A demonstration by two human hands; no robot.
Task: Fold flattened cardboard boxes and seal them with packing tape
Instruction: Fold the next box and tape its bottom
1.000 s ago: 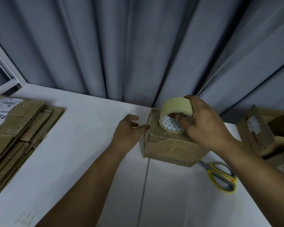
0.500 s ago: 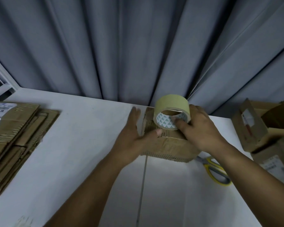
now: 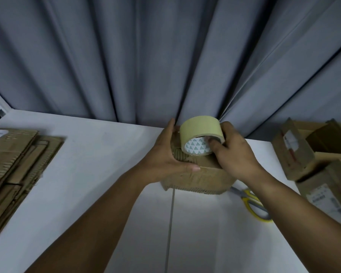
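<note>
A small folded cardboard box (image 3: 203,179) stands on the white table (image 3: 91,164) near the grey curtain. My left hand (image 3: 166,156) lies flat against the box's left side, fingers straight along its far edge and thumb laid across the front top edge. My right hand (image 3: 234,154) grips a roll of beige packing tape (image 3: 200,131) with a white triangle-patterned core, fingers hooked into the core, and holds it on the box top.
A stack of flattened cardboard boxes (image 3: 14,158) lies at the left. Yellow-handled scissors (image 3: 254,203) lie just right of the box, partly under my right forearm. Several made-up and open cardboard boxes (image 3: 311,154) crowd the right edge.
My left hand opened from a curled pinch at the box's corner to lie flat along its left side. The tape roll and my right hand stayed on the box top. The view tilted slightly.
</note>
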